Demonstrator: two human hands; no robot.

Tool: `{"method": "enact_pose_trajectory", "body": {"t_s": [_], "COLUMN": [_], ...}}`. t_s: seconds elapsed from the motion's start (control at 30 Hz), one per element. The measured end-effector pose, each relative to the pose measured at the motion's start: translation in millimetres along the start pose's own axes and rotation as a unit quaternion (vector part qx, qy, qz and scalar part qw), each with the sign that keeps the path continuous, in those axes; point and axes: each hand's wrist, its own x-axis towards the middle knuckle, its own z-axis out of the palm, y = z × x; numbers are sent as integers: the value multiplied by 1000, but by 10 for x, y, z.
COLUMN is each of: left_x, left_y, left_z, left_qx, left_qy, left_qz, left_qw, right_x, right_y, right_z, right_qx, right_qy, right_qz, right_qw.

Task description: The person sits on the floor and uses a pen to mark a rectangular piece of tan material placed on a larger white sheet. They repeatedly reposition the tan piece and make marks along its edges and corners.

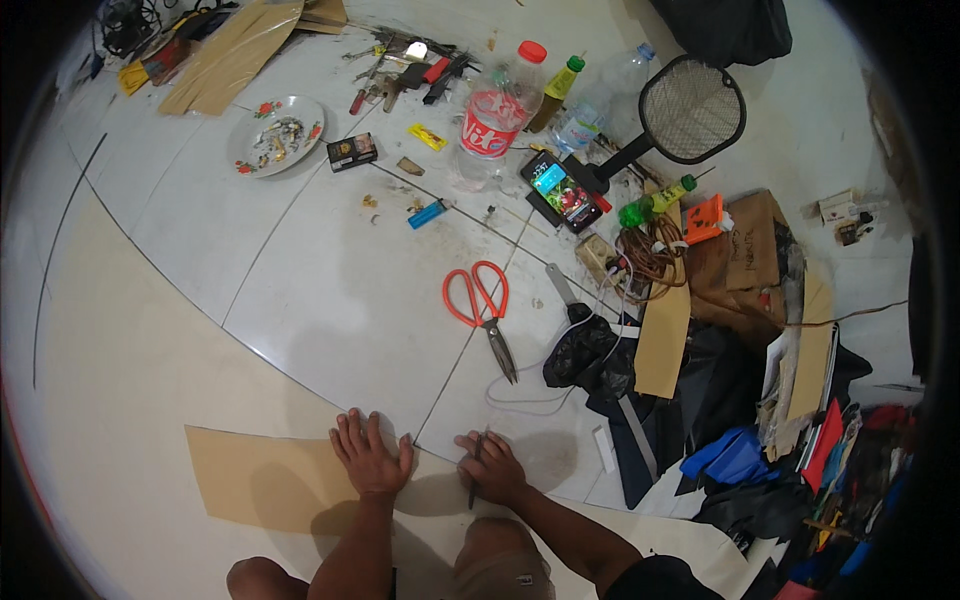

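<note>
Low on the floor (300,290) to my left lies the tan card (268,475), flat on a pale sheet (130,380), its right end under my left hand (373,458). Those fingers are spread, palm down, gripping nothing. I judge the card light and fairly stiff, though thin enough to bend or crease if lifted by one corner; its bare left edge and long sides look the best places to take it, and an outspread palm should be enough to stop it sliding. Next, to the right, the fingers of my right hand (495,470) are bent around a dark stick (473,490), slim and probably light, best held near its middle; what it is exactly, I cannot tell. Beyond that hand lie the scissors (490,323), blades toward me, and farther right a black bag (590,360) rests near a grey strip (637,440).
</note>
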Motion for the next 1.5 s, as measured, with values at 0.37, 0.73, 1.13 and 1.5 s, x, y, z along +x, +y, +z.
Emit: {"method": "enact_pose_trajectory", "body": {"t_s": [0.37, 0.73, 1.13, 1.5], "left_x": [1, 1, 3, 11], "left_y": [-9, 5, -23, -12], "left_z": [0, -8, -5, 6], "left_qx": [-4, -3, -6, -10], "left_qy": [-11, -34, -33, -31], "left_qz": [-9, -13, -7, -10], "left_qw": [1000, 999, 999, 999], "right_x": [2, 10, 4, 6], "right_y": [-54, -41, -58, -42], "right_z": [41, 8, 34, 26], "right_qx": [-38, -23, -37, -25], "right_qy": [-2, 9, 8, 7], "right_qz": [21, 7, 7, 10], "right_qw": [999, 1000, 999, 1000]}}
